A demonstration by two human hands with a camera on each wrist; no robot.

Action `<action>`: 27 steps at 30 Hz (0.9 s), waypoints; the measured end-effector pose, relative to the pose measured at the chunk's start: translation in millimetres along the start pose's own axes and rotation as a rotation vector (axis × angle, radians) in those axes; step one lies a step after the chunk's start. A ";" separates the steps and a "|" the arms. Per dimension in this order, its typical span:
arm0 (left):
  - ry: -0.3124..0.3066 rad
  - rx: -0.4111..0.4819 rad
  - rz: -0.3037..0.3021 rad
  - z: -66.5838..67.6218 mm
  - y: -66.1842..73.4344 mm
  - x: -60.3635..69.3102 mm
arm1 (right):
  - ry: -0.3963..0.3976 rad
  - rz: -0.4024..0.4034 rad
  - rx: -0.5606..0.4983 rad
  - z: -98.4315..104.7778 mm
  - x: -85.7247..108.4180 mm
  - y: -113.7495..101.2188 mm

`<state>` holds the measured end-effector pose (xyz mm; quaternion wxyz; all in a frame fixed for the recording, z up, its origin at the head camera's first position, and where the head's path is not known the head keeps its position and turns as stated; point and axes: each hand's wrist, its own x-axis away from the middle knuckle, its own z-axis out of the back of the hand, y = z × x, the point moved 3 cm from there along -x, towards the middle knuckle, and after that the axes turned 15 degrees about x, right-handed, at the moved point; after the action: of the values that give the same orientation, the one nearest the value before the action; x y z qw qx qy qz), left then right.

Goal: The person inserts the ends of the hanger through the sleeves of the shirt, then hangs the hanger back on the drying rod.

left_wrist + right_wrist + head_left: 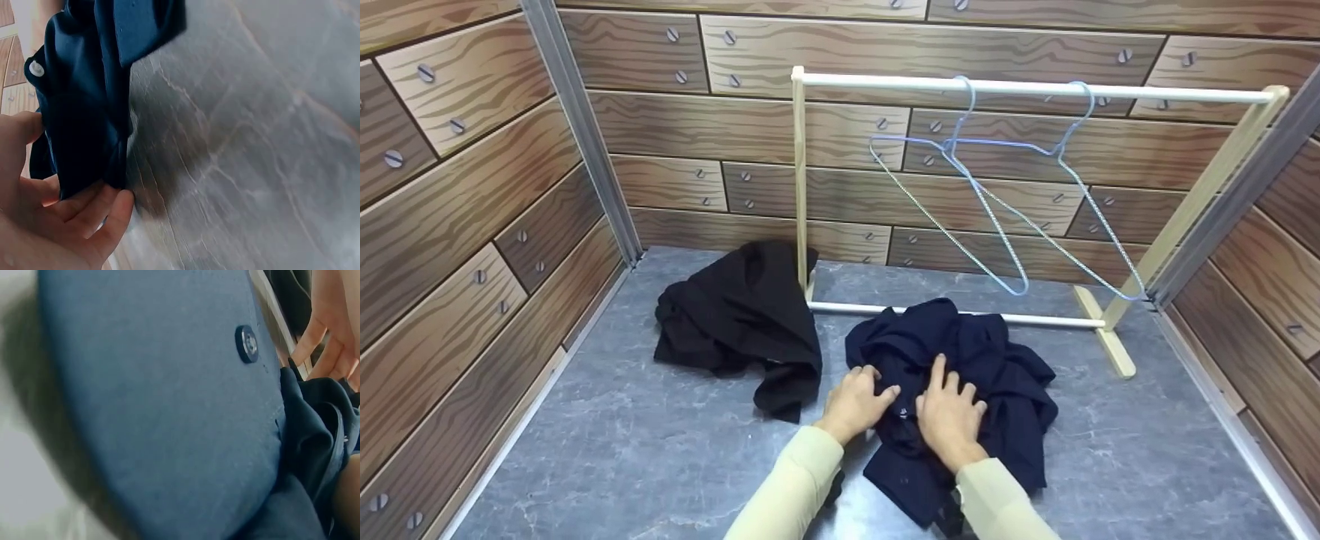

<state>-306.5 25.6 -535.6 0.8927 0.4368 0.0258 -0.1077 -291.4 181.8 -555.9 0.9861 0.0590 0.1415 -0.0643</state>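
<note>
A crumpled navy shirt (pixel 1012 390) with buttons lies on the floor below the rack. My left hand (pixel 855 401) holds its left edge. In the left wrist view, the fingers (pixel 115 216) curl beneath a fold of the shirt (pixel 84 135) beside a pale button. My right hand (pixel 952 416) rests on the middle of the shirt, index finger straight and the others slightly bent. A rounded shirt flap (pixel 169 394) with a dark button fills much of the right wrist view, hiding the right fingers; the left hand (pixel 334 332) shows behind it.
A second, black garment (pixel 735 322) lies crumpled to the left, against the rack's left post (pixel 801 187). Two wire hangers (pixel 990 206) hang from the white top rail (pixel 877 81). Wood-patterned walls (pixel 472 247) enclose the grey marbled floor (pixel 660 457).
</note>
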 end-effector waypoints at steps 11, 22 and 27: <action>0.079 -0.021 0.054 10.1 -11.8 3.3 | 0.000 0.034 -0.002 4.7 0.7 -28.2; 0.134 0.029 0.081 18.2 -16.9 4.1 | -0.015 0.068 -0.066 11.2 1.5 -44.5; 0.143 0.050 0.060 23.9 -14.0 6.4 | -0.069 0.077 -0.139 9.8 0.0 -42.2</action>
<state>-304.4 -2.6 -532.6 0.8802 0.4661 0.0736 -0.0500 -294.8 139.0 -550.7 0.9938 -0.0063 0.1091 -0.0185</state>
